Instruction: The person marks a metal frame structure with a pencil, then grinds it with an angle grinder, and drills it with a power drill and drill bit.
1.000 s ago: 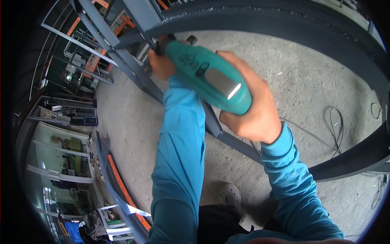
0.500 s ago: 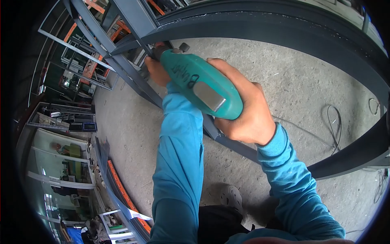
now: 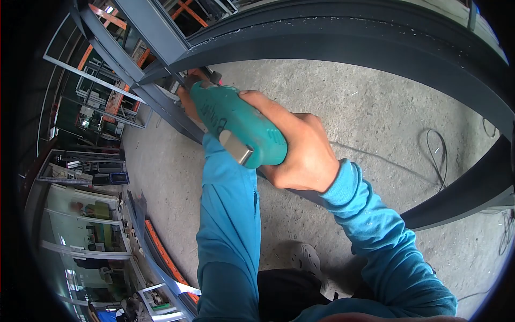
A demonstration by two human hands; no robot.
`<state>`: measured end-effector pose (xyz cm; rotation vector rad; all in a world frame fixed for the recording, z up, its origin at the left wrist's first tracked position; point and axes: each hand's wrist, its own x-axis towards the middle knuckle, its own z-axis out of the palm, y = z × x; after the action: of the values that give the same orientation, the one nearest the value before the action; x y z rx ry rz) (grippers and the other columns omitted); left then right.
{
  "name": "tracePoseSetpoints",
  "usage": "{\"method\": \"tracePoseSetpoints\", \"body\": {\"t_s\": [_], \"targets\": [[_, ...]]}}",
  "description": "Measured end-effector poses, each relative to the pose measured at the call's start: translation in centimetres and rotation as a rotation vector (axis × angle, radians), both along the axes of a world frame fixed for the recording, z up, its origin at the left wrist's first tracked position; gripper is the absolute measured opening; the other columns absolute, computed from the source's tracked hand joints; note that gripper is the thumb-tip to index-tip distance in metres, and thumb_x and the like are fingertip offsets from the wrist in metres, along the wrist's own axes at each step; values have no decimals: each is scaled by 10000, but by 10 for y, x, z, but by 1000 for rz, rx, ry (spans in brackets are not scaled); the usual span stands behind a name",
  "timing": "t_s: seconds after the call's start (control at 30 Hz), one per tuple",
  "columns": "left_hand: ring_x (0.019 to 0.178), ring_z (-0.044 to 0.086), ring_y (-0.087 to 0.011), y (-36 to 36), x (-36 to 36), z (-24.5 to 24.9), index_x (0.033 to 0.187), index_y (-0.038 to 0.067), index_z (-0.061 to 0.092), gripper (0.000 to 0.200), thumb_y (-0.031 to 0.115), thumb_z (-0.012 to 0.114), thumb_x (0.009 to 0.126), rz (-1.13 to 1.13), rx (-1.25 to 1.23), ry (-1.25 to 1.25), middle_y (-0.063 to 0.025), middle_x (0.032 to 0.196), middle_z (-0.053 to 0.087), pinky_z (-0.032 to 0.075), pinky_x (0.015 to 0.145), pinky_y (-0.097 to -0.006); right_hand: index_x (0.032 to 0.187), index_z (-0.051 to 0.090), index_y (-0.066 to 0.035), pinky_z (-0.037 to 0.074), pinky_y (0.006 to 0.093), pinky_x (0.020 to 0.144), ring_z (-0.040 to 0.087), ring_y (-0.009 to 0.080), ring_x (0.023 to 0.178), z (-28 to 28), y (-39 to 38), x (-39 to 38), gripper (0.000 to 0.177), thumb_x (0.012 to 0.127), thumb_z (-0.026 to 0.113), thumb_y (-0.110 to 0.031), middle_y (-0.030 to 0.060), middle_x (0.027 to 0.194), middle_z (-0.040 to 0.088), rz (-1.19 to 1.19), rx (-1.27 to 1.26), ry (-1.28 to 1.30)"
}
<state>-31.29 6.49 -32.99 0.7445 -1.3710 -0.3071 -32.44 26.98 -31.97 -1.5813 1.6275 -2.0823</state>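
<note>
Concrete floor [image 3: 375,96] — steel frames [image 3: 348,37], 1 cable [image 3: 443,166]; R hand [image 3: 300,155] grips tool [image 3: 236,126].

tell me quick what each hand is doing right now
Right hand: closed around the teal plastic power tool.
Left hand: at the tool's nose by the dark grey steel frame, mostly hidden; cannot tell.

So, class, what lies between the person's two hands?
The teal tool itself: in the head view its body fills the stretch from the left hand at its nose to the right hand gripping its rear.
</note>
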Motion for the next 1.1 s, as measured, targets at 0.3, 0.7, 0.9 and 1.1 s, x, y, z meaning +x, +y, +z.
{"method": "tracePoseSetpoints", "body": {"t_s": [0.3, 0.7, 0.9, 1.1], "targets": [[698, 632, -225, -43, 21, 6, 1063, -13, 562, 393, 345, 423, 980, -240, 98, -103, -143, 902, 616, 504, 555, -285, 1317, 486, -72, 572, 367, 707, 691, 373, 818, 2, 1, -4, 761, 582, 661, 22, 218, 967, 683, -49, -29, 57], [803, 611, -206, -11, 28, 27, 1080, 1, 571, 295, 262, 535, 946, -291, 343, -326, -116, 901, 625, 483, 710, -306, 1308, 502, -127, 534, 415, 578, 663, 378, 676, -7, -23, 3, 813, 511, 644, -55, 172, 850, 688, -101, 5, 89], [830, 589, -209, -20, 22, 26, 1024, -2, 588, 301, 282, 604, 924, -517, 285, 148, -122, 864, 638, 463, 788, -318, 1295, 520, -41, 554, 376, 790, 682, 356, 878, -14, 8, 6, 729, 580, 657, 0, 205, 1085, 660, -84, -151, -65], [618, 493, -75, -51, 61, 61, 934, -26, 615, 200, 170, 636, 905, -577, 56, -261, -11, 792, 621, 392, 552, -228, 1310, 507, -11, 477, 345, 958, 631, 296, 1096, -22, 22, 5, 765, 559, 648, 7, 196, 1187, 628, -105, -106, -236]]}}
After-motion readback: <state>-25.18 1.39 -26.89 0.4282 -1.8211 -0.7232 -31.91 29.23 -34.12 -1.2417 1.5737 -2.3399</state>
